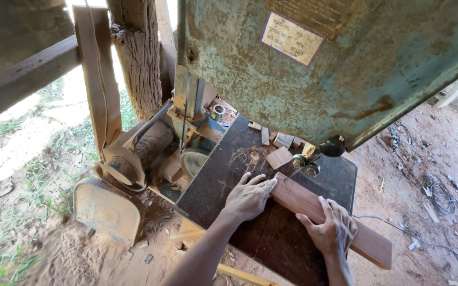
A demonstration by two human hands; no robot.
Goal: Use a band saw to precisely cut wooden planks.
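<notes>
1. Your left hand [248, 197] is lying flat and open on the band saw table [223, 180], its fingertips pressing against the far end of the reddish wooden plank [314, 209]; it is gripping nothing, only steadying.
2. Your right hand [331, 228] is resting palm down on top of the plank about midway along, fingers spread and lightly curled over the board's near edge, pressing rather than clasping.
3. The plank is lying flat across the table's right side, running diagonally; its far end is sitting just beside the blade guide [306, 165], while its near end is overhanging the table's right front corner.
4. It looks like stiff, dense hardwood, fairly heavy for its size and dry, so it is probably sliding easily on the worn table. Flat palm pressure on the top face and side edge, well back from the blade guide, seems the safest hold.
5. A small wood offcut [278, 157] is lying near the table's back edge, beneath the rusty green saw housing [345, 69]. Sawdust is covering the ground around.
</notes>
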